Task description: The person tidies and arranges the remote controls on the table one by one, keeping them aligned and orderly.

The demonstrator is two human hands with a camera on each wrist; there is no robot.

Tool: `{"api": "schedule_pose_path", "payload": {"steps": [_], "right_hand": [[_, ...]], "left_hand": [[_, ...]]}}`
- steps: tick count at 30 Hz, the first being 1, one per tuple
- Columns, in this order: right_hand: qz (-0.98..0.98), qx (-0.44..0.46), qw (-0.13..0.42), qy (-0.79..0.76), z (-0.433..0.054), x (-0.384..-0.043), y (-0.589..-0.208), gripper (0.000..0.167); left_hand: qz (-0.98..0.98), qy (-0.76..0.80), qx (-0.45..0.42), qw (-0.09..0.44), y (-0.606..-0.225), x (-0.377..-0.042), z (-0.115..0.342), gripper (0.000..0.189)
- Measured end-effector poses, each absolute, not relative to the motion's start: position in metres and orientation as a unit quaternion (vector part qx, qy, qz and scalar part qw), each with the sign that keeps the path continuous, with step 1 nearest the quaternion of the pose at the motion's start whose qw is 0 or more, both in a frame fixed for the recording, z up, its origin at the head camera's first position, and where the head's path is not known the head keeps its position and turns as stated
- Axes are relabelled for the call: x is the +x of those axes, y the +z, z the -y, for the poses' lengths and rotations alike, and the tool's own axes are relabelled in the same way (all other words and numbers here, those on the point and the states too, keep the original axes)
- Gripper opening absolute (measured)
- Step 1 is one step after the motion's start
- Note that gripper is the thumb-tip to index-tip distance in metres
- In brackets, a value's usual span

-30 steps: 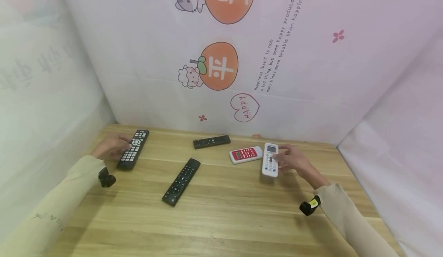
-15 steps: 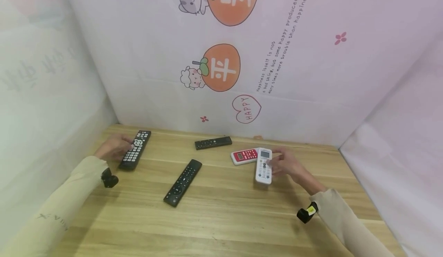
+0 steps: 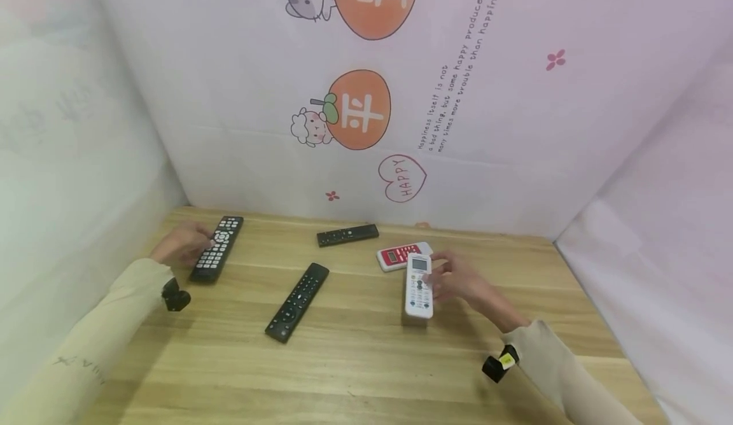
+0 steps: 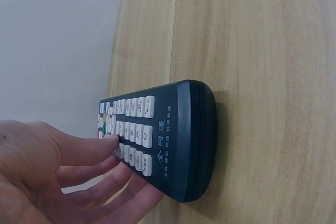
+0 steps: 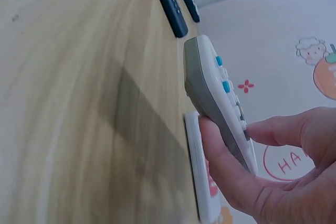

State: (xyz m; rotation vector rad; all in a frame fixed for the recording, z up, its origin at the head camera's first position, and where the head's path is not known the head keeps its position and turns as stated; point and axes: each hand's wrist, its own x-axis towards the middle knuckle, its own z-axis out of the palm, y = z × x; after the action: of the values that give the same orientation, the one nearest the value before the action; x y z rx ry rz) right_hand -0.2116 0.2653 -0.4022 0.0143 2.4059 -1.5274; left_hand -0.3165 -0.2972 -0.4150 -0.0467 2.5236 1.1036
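My left hand (image 3: pixel 184 243) grips a black remote control (image 3: pixel 217 249) with white buttons at the table's back left. In the left wrist view its thumb lies on the button face and the fingers curl beneath. My right hand (image 3: pixel 460 280) pinches a white air conditioner remote (image 3: pixel 418 285) between thumb and fingers. That remote is raised over the table, and its shadow (image 5: pixel 142 124) falls on the wood in the right wrist view. Just behind it lies a red-and-white remote (image 3: pixel 395 256), partly covered by the white one in the head view.
A long black remote (image 3: pixel 297 302) lies aslant in the middle of the wooden table (image 3: pixel 343 374). Farther back, a small black remote (image 3: pixel 347 235) lies near the printed back wall (image 3: pixel 487 189). White cloth walls (image 3: pixel 658 240) close off both sides.
My right hand has carried the white remote leftward and a little nearer, so it now overlaps the red-and-white one's near side. The left hand keeps its grip in about the same place.
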Motion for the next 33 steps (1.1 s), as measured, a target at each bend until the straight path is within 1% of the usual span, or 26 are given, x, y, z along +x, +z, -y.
{"api": "schedule_pose_path", "payload": {"steps": [5,11,19,25,33], "right_hand": [[-0.83,-0.007,0.164,-0.533,-0.257,-0.204,-0.405,0.065],[-0.825,-0.005,0.171,-0.539,-0.249,-0.197,-0.409,0.063],[-0.811,-0.027,0.18,-0.556,-0.243,-0.187,-0.41,0.062],[-0.81,-0.033,0.211,-0.546,-0.236,-0.178,-0.409,0.065],[-0.795,-0.056,0.248,-0.551,-0.228,-0.171,-0.41,0.065]], "left_hand": [[-0.907,0.381,-0.005,0.18,-0.413,-0.313,0.297,0.053],[-0.911,0.372,-0.01,0.176,-0.417,-0.315,0.298,0.055],[-0.909,0.38,-0.004,0.174,-0.417,-0.316,0.299,0.052],[-0.899,0.401,-0.013,0.178,-0.414,-0.313,0.296,0.053],[-0.909,0.381,-0.011,0.171,-0.413,-0.311,0.293,0.049]]}}
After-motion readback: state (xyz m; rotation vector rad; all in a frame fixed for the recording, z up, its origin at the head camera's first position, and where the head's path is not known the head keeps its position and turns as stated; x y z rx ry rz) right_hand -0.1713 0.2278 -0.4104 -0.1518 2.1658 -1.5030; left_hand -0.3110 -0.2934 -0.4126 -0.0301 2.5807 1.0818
